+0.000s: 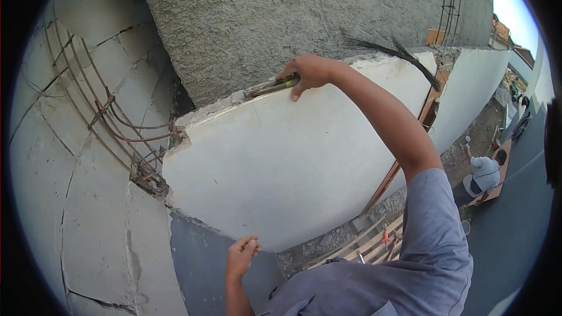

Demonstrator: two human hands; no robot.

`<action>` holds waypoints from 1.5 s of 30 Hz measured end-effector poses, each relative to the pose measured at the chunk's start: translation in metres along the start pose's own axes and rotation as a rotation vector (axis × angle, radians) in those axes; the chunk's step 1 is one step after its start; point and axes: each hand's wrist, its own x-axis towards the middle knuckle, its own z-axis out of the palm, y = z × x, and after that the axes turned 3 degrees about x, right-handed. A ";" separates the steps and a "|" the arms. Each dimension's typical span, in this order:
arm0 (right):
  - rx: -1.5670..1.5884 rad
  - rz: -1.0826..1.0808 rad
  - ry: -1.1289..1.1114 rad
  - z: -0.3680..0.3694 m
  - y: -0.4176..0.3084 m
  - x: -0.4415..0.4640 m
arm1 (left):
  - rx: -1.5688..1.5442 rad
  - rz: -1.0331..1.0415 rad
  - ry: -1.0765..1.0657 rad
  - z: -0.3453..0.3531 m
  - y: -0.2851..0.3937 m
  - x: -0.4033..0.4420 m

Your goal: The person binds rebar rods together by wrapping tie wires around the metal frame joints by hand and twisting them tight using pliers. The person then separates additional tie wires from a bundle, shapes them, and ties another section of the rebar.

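My right hand [309, 74] reaches to the top edge of a white-plastered wall [281, 158]. Its fingers are closed around a long, narrow metal tool [272, 88] with a yellowish mark, probably pincers, which lies along the broken ledge. The tool's far end is hard to make out. Lower down, my left hand [243, 253] is held in front of the wall's lower part with its fingers curled together. Whatever it may hold is too small to name. To the right of my right hand, a bundle of thin black wire [404, 55] rests across the wall top.
Rusty rebar [105, 111] sticks out from the block wall on the left. A rough grey wall [281, 23] rises behind the ledge. More rebar [451, 0] stands at upper right. Below are wooden slats [351, 251] with an orange-handled tool [386, 238]. Another person [483, 175] works at far right.
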 end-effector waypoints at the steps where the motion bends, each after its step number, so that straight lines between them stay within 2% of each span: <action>1: -0.022 -0.026 0.029 -0.002 -0.003 -0.003 | 0.012 -0.018 -0.008 0.001 -0.002 -0.001; 5: -0.139 -0.150 0.192 0.017 0.008 -0.006 | 0.060 -0.050 -0.018 0.015 0.005 -0.001; 8: -0.353 -0.430 0.727 0.041 0.021 -0.032 | 0.069 -0.049 -0.039 0.028 0.011 0.004; 11: -0.235 -0.348 0.891 0.024 0.001 -0.121 | 0.098 -0.038 -0.056 0.036 0.014 0.006; 15: -0.166 0.140 1.325 0.007 0.037 -0.246 | 0.028 0.002 -0.136 0.040 0.022 0.017; 17: -0.069 0.385 1.279 -0.008 0.075 -0.289 | 0.012 0.073 -0.248 0.053 0.046 0.032; 20: -0.002 0.533 1.069 -0.020 0.128 -0.303 | 0.109 0.235 -0.520 0.106 0.119 0.066; 23: 0.189 0.681 0.871 -0.031 0.141 -0.305 | 0.193 0.369 -0.804 0.187 0.200 0.094; 24: 0.265 0.728 0.814 -0.034 0.142 -0.305 | 0.196 0.375 -0.879 0.216 0.223 0.101; 25: 0.314 0.655 0.898 -0.029 0.152 -0.305 | 0.196 0.380 -0.961 0.245 0.245 0.108; 27: 0.364 0.676 0.921 -0.025 0.152 -0.305 | 0.044 0.260 -1.037 0.303 0.268 0.130; 29: 0.329 0.663 0.885 -0.024 0.157 -0.304 | -0.064 0.170 -1.077 0.355 0.296 0.147; 33: 0.211 0.683 0.921 -0.022 0.149 -0.301 | -0.316 -0.052 -0.929 0.445 0.344 0.172; 35: 0.155 0.666 0.911 -0.020 0.151 -0.301 | -0.483 -0.106 -0.933 0.471 0.366 0.177; 36: 0.132 0.654 0.916 -0.021 0.154 -0.302 | -0.597 -0.074 -1.014 0.483 0.371 0.185; 41: -0.028 0.659 0.920 -0.021 0.171 -0.309 | -0.645 -0.032 -0.993 0.505 0.369 0.192; 45: 0.044 0.613 0.822 -0.023 0.170 -0.314 | -0.685 -0.056 -0.996 0.506 0.362 0.201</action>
